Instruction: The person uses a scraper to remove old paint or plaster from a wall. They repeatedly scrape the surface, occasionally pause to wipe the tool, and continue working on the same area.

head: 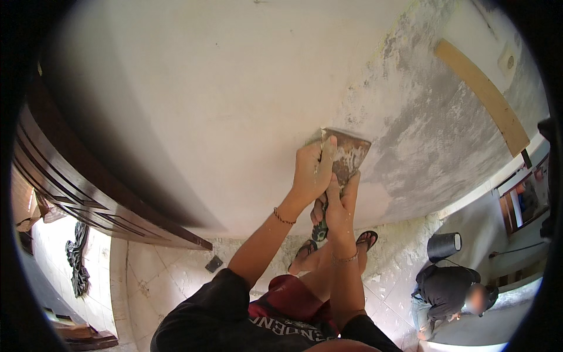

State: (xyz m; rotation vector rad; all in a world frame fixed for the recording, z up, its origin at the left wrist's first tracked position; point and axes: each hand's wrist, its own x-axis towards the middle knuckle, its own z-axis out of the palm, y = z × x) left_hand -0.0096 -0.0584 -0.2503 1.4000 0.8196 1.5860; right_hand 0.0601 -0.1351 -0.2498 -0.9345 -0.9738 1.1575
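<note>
A wide putty knife (349,154), its blade rusty and smeared with white filler, meets the wall ahead of me at the border between smooth white coat and rough grey patches. My right hand (341,207) grips it low, with the dark patterned handle (320,231) showing below the fingers. Higher up, my left hand (313,169) holds the blade's left side, thumb across its face. Specks of filler dot both hands. The wall (228,110) is pale to the left, and its mottled grey part (431,119) spreads to the right.
A wooden board (484,92) is against the wall at right, near a wall fitting (509,61). Dark wooden door (79,176) stands left. Another person (448,290) bends near a black bucket (442,247). Black cloth (77,259) and a dark square piece (214,264) lie on the tiles.
</note>
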